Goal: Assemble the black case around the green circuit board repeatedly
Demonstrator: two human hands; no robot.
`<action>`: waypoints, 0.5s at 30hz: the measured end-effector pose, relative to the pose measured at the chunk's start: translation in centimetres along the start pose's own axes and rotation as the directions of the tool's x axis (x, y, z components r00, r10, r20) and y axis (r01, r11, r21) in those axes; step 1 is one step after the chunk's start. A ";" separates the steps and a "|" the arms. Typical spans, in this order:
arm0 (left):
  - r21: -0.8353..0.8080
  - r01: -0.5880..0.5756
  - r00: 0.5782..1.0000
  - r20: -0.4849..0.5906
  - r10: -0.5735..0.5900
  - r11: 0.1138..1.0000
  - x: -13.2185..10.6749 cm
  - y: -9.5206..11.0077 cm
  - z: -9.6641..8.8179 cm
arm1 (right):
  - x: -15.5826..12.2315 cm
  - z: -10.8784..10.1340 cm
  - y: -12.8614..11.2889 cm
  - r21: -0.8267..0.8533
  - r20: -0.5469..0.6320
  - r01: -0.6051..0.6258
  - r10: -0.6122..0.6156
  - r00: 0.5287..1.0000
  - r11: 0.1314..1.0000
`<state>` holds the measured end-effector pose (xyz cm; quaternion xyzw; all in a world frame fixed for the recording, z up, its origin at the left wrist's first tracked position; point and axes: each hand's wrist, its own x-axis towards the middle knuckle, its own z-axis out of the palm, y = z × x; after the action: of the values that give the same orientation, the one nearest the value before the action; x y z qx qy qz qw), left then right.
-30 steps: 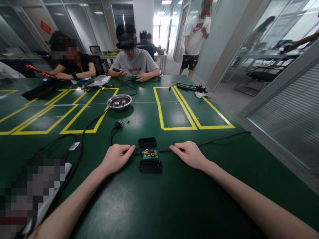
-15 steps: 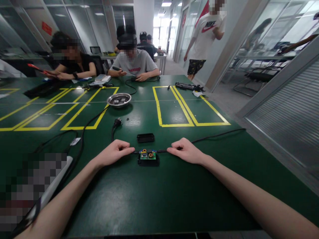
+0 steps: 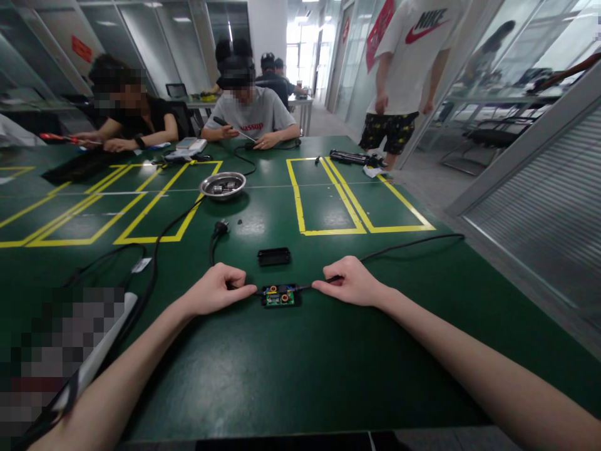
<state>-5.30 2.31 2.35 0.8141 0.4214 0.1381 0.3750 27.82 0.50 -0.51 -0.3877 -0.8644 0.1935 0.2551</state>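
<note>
Now, the left hand [image 3: 218,289] has its grip pinched shut on the black cable [image 3: 404,245], just at nine o'clock of the circuit board [image 3: 280,295]. The right hand [image 3: 350,282] has its grip closed on the same cable at three o'clock. The green board lies flat on the tabletop [image 3: 291,376], right between both hands. Near it at twelve o'clock lies a black cover [image 3: 274,256]. Further out towards eleven o'clock there's a plug [image 3: 220,228], and beyond that a metal bowl [image 3: 223,185].

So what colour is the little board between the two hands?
The little board is green with orange coils; the head view shows it.
</note>
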 end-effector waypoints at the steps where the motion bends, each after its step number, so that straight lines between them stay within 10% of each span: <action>1: 0.025 -0.009 1.000 -0.014 0.010 1.000 0.0 0.0 0.1 | 0.0 -0.1 0.0 -0.018 -0.015 0.000 0.000 1.000 1.000; 15: 0.105 -0.252 0.958 -0.110 0.263 0.962 -0.3 1.1 1.2 | -0.2 1.5 -1.9 -0.066 -0.050 0.300 -0.303 0.952 0.952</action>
<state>-4.19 1.07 2.31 0.8680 0.3396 0.2167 0.2902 25.95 -1.04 -0.78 -0.2641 -0.9107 0.1155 0.2959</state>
